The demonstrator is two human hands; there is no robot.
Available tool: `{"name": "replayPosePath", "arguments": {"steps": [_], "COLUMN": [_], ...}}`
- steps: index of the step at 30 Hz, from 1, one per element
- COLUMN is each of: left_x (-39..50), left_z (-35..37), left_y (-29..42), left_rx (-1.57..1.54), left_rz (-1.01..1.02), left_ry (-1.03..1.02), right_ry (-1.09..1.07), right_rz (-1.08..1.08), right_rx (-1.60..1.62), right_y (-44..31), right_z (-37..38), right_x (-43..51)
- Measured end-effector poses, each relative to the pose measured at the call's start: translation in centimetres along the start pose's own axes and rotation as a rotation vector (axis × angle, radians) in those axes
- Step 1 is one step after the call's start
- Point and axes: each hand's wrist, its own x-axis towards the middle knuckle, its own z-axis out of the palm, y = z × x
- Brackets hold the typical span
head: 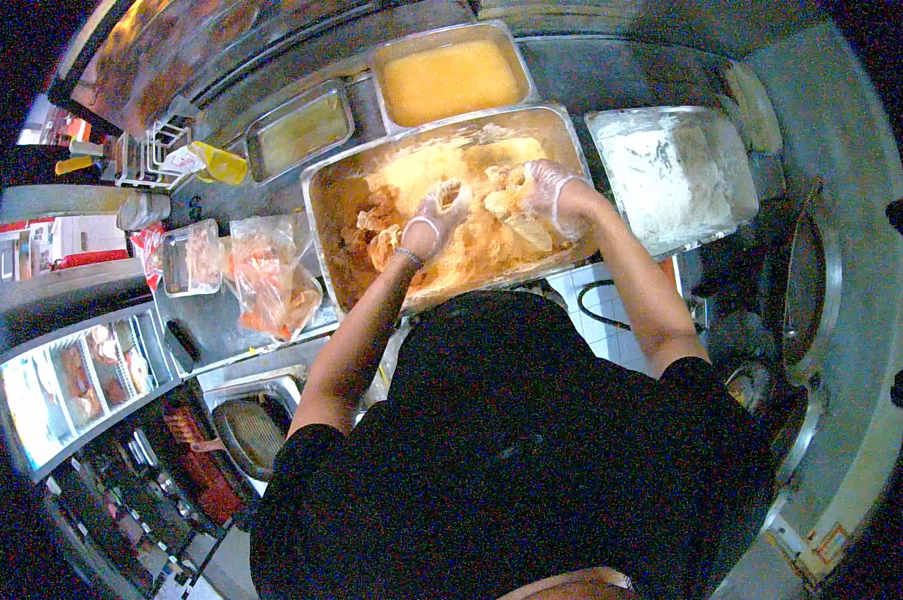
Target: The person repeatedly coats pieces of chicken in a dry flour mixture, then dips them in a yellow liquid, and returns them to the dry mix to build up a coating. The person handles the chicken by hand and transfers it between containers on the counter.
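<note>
A large metal tray (319, 217) lies before me, holding yellowish breading flour (421, 169) and lumpy coated food pieces. My left hand (438, 217), in a clear plastic glove, curls around a flour-coated piece (449, 195) near the tray's middle. On the tray's right side, my gloved right hand (556, 191) touches a cluster of coated pieces (502, 199); its fingers partly hide whether it grips one. A longer coated piece (532, 231) rests in the flour below that hand. More browned, coated pieces (380, 217) lie left of my left hand.
Behind stand a pan of yellow-orange liquid (451, 79) and a shallower pan (305, 131). At right is a tray of white flour (661, 176). Leftward lie a plastic bag of orange-toned food (268, 277), a small metal tray (189, 259) and a lit compartmented case (84, 382).
</note>
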Motion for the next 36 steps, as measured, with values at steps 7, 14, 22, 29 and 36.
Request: {"name": "replayPosePath", "arguments": {"steps": [7,14,22,29,36], "left_x": [1.2,1.3,1.7,0.8,-5.0], "left_z": [3.2,3.7,3.9,0.6,-5.1], "left_y": [1.9,4.5,2.2,-0.4,0.2], "left_rx": [-1.033,-0.694,0.178,0.221,0.361], "left_rz": [-0.215,-0.112,0.614,0.234,0.014], "left_ry": [-0.402,-0.146,0.181,0.038,0.152], "right_ry": [-0.104,0.146,0.352,0.189,-0.118], "right_rz": [-0.16,-0.135,0.063,0.021,-0.065], "right_rx": [0.307,0.023,-0.142,-0.366,-0.645], "right_y": [-3.5,-6.0,-8.3,-6.4,-4.7], "right_z": [-2.1,-1.4,-0.4,-2.6,-6.0], "right_x": [-0.1,0.9,1.8,4.2,5.7]}}
